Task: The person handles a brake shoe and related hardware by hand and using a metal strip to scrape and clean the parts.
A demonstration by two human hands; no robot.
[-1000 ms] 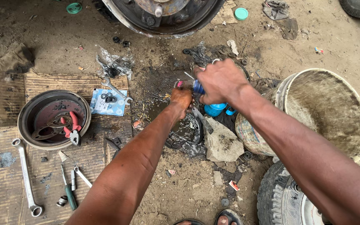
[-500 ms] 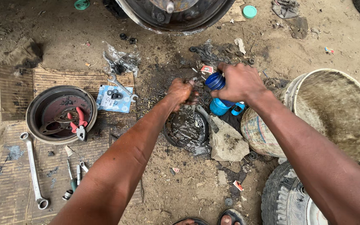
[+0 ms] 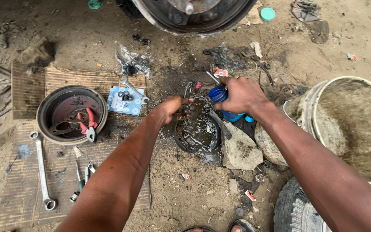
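Right hand [image 3: 242, 95] grip wrapped around blue bottle [image 3: 220, 99], tilted toward left hand [image 3: 173, 110], pinched on a small part beside it.

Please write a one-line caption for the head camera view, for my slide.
Right hand tips a blue bottle beside the left hand, above a dark round pan on dirt.

Bare dirt ground [image 3: 185, 202] is lying under flat daylight, dark and oily at the centre. Flattened cardboard [image 3: 69, 81] is covering the left side. A tyre [image 3: 295, 210] is showing at the lower right, beside a grimy bucket [image 3: 353, 124]. Green caps [image 3: 267, 13] and scraps are lying scattered along the top.
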